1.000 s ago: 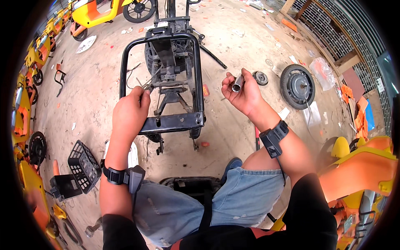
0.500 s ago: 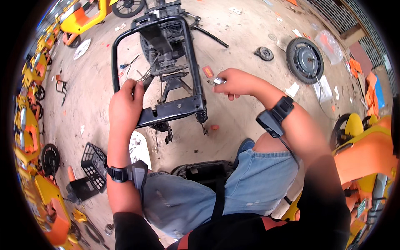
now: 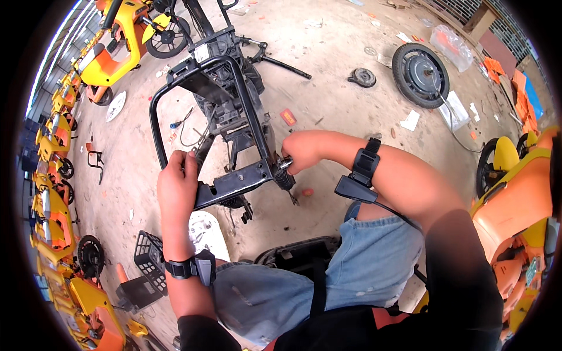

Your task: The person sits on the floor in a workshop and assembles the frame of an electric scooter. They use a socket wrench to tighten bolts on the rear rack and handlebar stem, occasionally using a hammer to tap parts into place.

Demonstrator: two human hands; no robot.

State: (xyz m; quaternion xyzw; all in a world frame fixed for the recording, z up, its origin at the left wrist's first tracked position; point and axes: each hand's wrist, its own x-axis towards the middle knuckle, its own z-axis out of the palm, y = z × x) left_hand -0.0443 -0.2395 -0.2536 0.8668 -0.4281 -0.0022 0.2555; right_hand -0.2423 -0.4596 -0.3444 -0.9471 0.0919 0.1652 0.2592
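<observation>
A black tubular scooter frame [image 3: 237, 182] stands before me, its rear loop and flat crossbar nearest. My left hand [image 3: 177, 184] is closed round the loop's tube at the near left corner, thumb on the inner side. At the near right corner, my right hand [image 3: 303, 152] is closed on a small shiny metal tool [image 3: 285, 163]; its exact kind cannot be made out. The tool's end meets the frame's corner, just above the coil-spring shock absorber [image 3: 285, 178]. Most of the tool is hidden in my fingers.
A wheel with a tyre [image 3: 420, 75] and a round black part [image 3: 362, 77] lie on the floor at the far right. Yellow scooters [image 3: 120, 50] line the left side, and orange-yellow bodywork [image 3: 512, 193] stands close on the right. A black basket [image 3: 149, 260] lies left of my knee.
My right hand has moved down and left, bringing the metal tool from beside the frame onto its near right corner. My left hand keeps its grip. The view has shifted.
</observation>
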